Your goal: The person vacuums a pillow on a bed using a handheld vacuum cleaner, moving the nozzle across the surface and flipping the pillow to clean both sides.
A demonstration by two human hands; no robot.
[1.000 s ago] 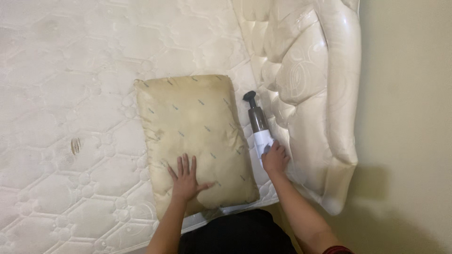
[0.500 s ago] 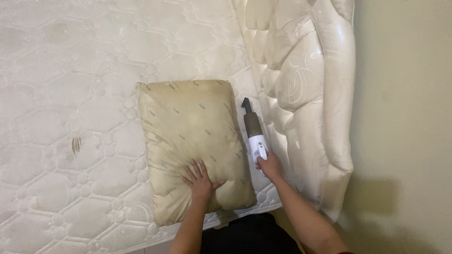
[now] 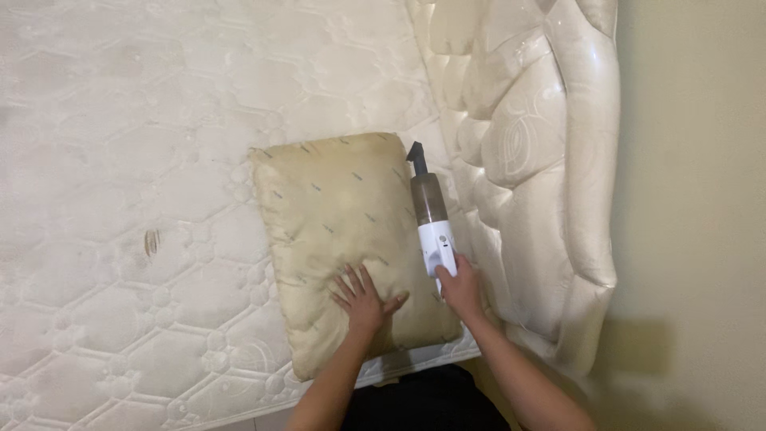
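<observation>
Quilted white mattress (image 3: 120, 160) fills most of the view, stitched in a honeycomb pattern, with a small dark brown stain (image 3: 151, 241) on its left part. Right of the stain lies a tan pillow (image 3: 343, 215), yellowed and dotted with small bluish marks, its long side running away from the person and its near end close to the mattress edge. The left hand (image 3: 363, 299) lies open on the near part of the pillow, palm down and fingers spread, pressing into the fabric so that it dimples around the palm. Just right of it, the right hand (image 3: 460, 286) is closed around the white handle end of a handheld vacuum (image 3: 429, 215); the vacuum has a brownish clear middle chamber and a dark narrow nozzle that points away from the person. It runs along the pillow's right edge, and its nozzle seems to touch the far right corner of the pillow, though the contact is hard to make out. Further right stands a padded, tufted cream headboard (image 3: 550, 160), glossy, against a plain beige wall (image 3: 694, 199).
</observation>
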